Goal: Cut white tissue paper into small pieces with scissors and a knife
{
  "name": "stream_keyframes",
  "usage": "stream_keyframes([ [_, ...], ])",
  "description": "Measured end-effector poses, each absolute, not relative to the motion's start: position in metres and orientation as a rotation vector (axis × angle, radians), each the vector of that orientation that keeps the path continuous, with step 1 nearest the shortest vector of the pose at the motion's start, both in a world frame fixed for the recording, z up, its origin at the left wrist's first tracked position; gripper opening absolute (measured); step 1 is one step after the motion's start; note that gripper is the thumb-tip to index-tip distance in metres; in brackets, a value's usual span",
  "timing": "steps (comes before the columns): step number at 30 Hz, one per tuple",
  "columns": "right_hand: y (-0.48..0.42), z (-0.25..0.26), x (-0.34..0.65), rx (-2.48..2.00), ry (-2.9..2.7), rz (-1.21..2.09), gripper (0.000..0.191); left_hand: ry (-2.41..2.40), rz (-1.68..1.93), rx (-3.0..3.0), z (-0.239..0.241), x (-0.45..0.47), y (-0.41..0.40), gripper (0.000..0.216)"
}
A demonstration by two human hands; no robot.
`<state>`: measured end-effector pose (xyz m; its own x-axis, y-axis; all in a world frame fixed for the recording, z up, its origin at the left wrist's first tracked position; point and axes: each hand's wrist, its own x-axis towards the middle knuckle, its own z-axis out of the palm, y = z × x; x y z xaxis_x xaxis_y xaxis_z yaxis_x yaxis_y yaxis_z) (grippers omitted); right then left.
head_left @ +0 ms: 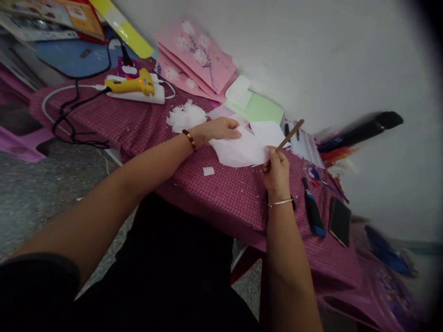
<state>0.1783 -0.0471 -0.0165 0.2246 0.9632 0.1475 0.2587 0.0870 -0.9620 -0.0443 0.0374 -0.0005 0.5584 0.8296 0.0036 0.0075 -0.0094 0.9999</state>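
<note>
My left hand is closed on the upper left part of a thin white paper sheet. My right hand is at the sheet's right edge, its fingers closed round a flat brown stick that points up and to the right. Whether those fingers also pinch the paper cannot be made out. A small white paper scrap lies on the checked tablecloth below the sheet. Just beyond my left hand sits a fluffy pile of white paper pieces.
A yellow glue gun rests on a white power strip, with cables at the left. Pink cards and a green sheet lean by the wall. A blue-black handled tool and a phone lie at right.
</note>
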Motion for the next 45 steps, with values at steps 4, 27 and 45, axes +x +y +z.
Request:
stream_keyframes([
  [4, -0.048, -0.018, 0.18, -1.457, -1.326, 0.75, 0.045, 0.668, 0.802, 1.456, -0.009, -0.039, 0.035, 0.012],
  [27, -0.035, -0.021, 0.202, -1.447, -1.417, 0.57, 0.035, 0.571, 0.095, 2.613, -0.002, -0.091, -0.019, 0.016],
  [45, -0.059, -0.004, 0.16, -0.868, -1.181, 1.15, 0.049, 0.297, 1.655, 2.353, 0.024, 0.001, -0.003, 0.02],
])
